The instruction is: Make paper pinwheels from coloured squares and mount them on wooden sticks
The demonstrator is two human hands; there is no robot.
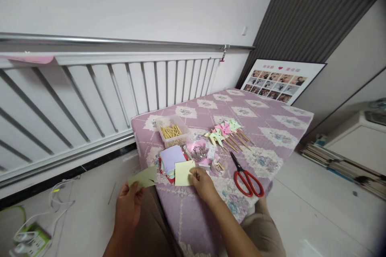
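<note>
Pinched in my left hand (132, 198) is a green square of paper (143, 177) with a slit at its right side, held past the table's left edge. My right hand (202, 181) grips a pale yellow square of paper (182, 173) by its right edge, with small cuts at its top. Behind that sheet lies a stack of coloured paper squares (172, 158), purple on top. Scissors (245, 180) with red handles rest to the right of my right hand, their blades a little apart. Finished paper pinwheels (223, 129) on sticks lie farther back.
A plastic box (175, 140) of wooden sticks stands behind the paper stack. Beside it are a pink-lined container of pins (199, 151) and a small round container (218, 166). A radiator (144, 84) runs along the wall; cables and a power strip (33, 241) lie on the floor.
</note>
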